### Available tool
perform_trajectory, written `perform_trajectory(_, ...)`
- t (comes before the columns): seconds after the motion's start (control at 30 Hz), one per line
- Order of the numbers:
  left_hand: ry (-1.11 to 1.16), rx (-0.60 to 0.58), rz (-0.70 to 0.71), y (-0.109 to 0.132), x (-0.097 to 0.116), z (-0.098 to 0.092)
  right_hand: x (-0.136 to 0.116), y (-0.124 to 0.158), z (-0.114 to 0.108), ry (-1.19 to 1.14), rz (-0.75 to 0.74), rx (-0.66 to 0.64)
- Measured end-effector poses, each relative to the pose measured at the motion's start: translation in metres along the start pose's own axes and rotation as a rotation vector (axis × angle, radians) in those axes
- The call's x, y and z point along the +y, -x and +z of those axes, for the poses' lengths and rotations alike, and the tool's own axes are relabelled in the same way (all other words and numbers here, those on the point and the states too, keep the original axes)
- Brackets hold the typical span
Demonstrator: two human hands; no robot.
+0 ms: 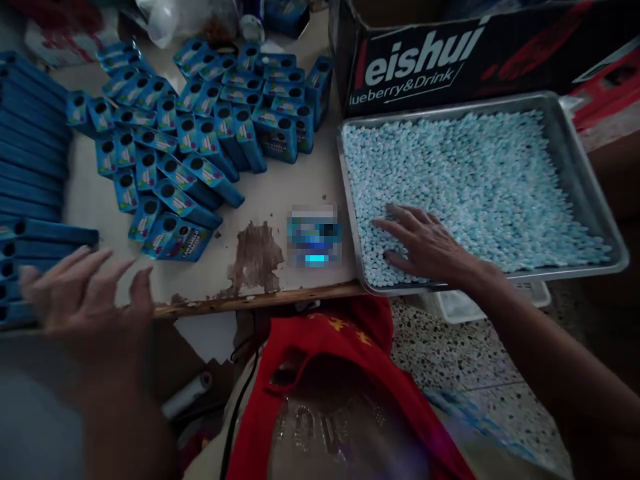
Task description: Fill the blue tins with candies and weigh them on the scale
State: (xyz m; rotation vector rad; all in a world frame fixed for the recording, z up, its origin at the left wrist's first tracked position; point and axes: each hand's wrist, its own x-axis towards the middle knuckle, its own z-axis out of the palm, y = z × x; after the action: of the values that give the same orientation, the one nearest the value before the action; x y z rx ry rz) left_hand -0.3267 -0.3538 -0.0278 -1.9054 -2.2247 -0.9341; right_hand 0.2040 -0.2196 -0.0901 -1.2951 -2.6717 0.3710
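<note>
My left hand [95, 293] is over the table's front edge at the left, with its fingers apart and nothing visible in them. It is nearest a stack of blue boxes [50, 233], each with a dark round hole in its end. My right hand [420, 247] rests on small pale-blue pellets [465, 180] that look like candies, its fingers spread. They lie in a layer in a metal tray [623, 257], and my hand is at the tray's near left corner. Many small blue cartons [183, 240] with round openings stand grouped on the table.
Behind the tray stands a black cardboard box [425, 60] with white lettering. The wooden table [320, 173] has a worn brown patch near its front edge, beside a pixelated area. A clear plastic bag [170, 23] lies at the back. A white plastic container [463, 308] shows below the tray.
</note>
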Motion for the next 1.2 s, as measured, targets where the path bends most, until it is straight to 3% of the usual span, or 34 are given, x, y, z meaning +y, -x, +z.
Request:
perform_trajectory(0.07, -0.066, 0.1, 0.155, 0.004, 0.02, 0.016, -0.005, -0.007, 0.008, 0.071, -0.001, -0.018)
perform_trajectory(0.13, -0.022, 0.16, 0.307, 0.001, 0.028, 0.032, -0.008, -0.018, 0.012, 0.102, 0.015, -0.047)
perform_trajectory(0.23, 0.076, 0.16, 0.44, -0.008, 0.029, 0.051, -0.006, -0.029, 0.01, 0.051, 0.065, -0.136)
perform_trajectory(0.3, 0.115, 0.109, 0.423, -0.012, 0.033, 0.062, 0.0, -0.029, 0.005, -0.061, 0.16, -0.151)
perform_trajectory(0.4, 0.14, 0.009, 0.35, -0.014, 0.049, 0.074, 0.008, -0.024, -0.004, -0.443, 0.381, 0.004)
perform_trajectory(0.47, 0.176, -0.063, 0.311, -0.013, 0.064, 0.081, 0.011, -0.022, -0.009, -0.855, 0.533, 0.141)
perform_trajectory(0.53, 0.26, -0.144, 0.248, -0.012, 0.079, 0.087, 0.013, -0.023, -0.011, -1.287, 0.625, 0.179)
perform_trajectory(0.6, 0.362, -0.213, 0.173, -0.012, 0.091, 0.094, 0.015, -0.028, -0.011, -1.602, 0.64, 0.162)
perform_trajectory(0.7, 0.52, -0.269, 0.108, -0.012, 0.103, 0.113, 0.015, -0.036, -0.008, -1.805, 0.58, 0.173)
perform_trajectory(0.8, 0.698, -0.324, 0.108, -0.014, 0.111, 0.136, 0.009, -0.045, -0.006, -1.824, 0.496, 0.183)
perform_trajectory(0.9, 0.764, -0.41, 0.121, -0.022, 0.128, 0.149, -0.008, -0.054, -0.009, -1.688, 0.456, 0.214)
perform_trajectory(1.0, 0.685, -0.469, 0.113, -0.034, 0.157, 0.145, -0.029, -0.066, -0.018, -1.494, 0.434, 0.308)
perform_trajectory(1.2, 0.645, -0.409, 0.242, -0.056, 0.213, 0.14, -0.056, -0.09, -0.044, -1.271, 0.414, 0.56)
